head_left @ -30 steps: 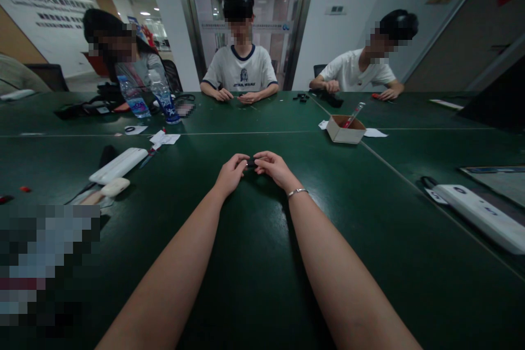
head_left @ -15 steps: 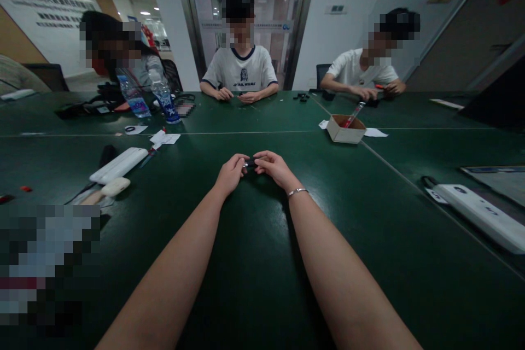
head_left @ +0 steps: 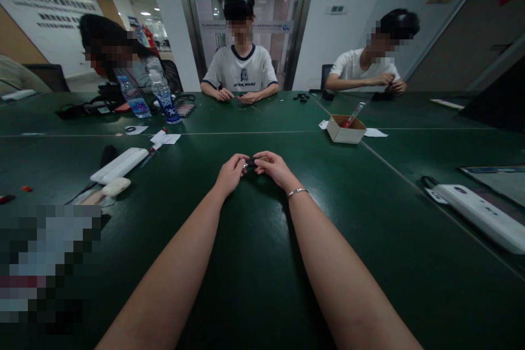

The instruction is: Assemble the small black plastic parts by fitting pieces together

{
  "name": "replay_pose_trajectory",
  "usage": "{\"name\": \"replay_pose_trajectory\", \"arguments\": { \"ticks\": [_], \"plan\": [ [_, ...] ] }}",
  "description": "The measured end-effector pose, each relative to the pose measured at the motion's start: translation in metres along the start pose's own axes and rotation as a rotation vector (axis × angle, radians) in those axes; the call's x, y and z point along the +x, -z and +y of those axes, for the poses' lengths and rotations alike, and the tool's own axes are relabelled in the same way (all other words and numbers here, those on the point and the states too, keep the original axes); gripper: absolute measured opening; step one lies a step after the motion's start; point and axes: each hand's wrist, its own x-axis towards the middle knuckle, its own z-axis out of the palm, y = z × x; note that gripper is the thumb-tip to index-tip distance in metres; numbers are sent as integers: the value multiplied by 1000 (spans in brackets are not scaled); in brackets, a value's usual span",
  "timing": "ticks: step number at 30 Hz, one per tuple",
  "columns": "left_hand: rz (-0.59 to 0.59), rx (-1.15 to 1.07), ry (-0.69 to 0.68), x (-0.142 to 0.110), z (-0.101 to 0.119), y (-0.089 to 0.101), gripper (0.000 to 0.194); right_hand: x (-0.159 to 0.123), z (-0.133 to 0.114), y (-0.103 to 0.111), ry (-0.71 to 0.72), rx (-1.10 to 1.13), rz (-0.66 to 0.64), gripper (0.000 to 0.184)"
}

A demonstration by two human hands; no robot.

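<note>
Both of my hands meet over the middle of the green table [head_left: 254,240], holding a small dark object with a shiny metal end [head_left: 250,164] between them. My left hand [head_left: 230,175] pinches its metal end at the left. With thumb and fingers, my right hand [head_left: 275,168] grips the black end at the right; a silver bracelet [head_left: 297,192] circles that wrist. Fingers cover much of the object, so its exact kind cannot be made out.
A small open box [head_left: 346,132] with a red-and-clear tool stands ahead right. To the left lie a white power-bank-like device [head_left: 118,165] and paper slips [head_left: 165,138]; two plastic bottles [head_left: 164,101] stand beyond. Another white device [head_left: 479,213] is at right. Three people sit opposite.
My hands and the dark object stay almost in place. Across the table at right, a person has drawn both hands together and raised them slightly; the person at left has shifted their head.
</note>
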Motion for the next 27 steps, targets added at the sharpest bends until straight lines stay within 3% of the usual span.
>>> {"name": "replay_pose_trajectory", "arguments": {
  "ticks": [27],
  "plan": [
    [-40, -28, 11, -1, 4, 0, 29, 0, 0, 1, 0, -19, -10, 31]
  ]
}}
